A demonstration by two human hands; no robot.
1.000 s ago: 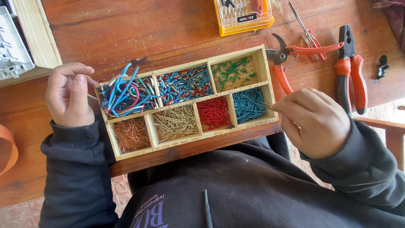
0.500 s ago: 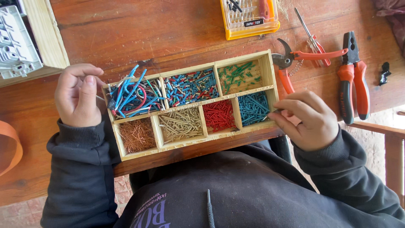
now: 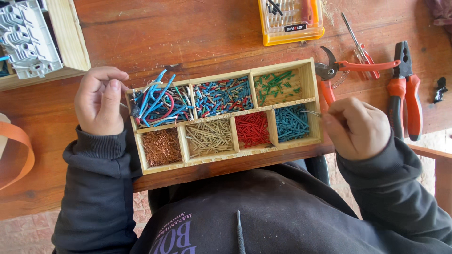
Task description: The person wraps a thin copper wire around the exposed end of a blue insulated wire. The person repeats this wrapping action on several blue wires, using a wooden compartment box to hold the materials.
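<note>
Head view: right hand (image 3: 358, 127) has drawn back, grip pinched on thin tweezers (image 3: 311, 113) over the blue-bit compartment of the sorting tray (image 3: 308, 75); left hand (image 3: 100, 99) stays curled, pinching a wire beside the tray's loose wires.

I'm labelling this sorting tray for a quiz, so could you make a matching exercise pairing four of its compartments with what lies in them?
Compartments of the wooden tray:
1. Upper right
2. Lower left
3. Lower right
4. Lower, second from right

Contents:
A. red pieces
B. copper strands
C. green pieces
D. blue pieces

Pairs: 1-C, 2-B, 3-D, 4-A
</note>
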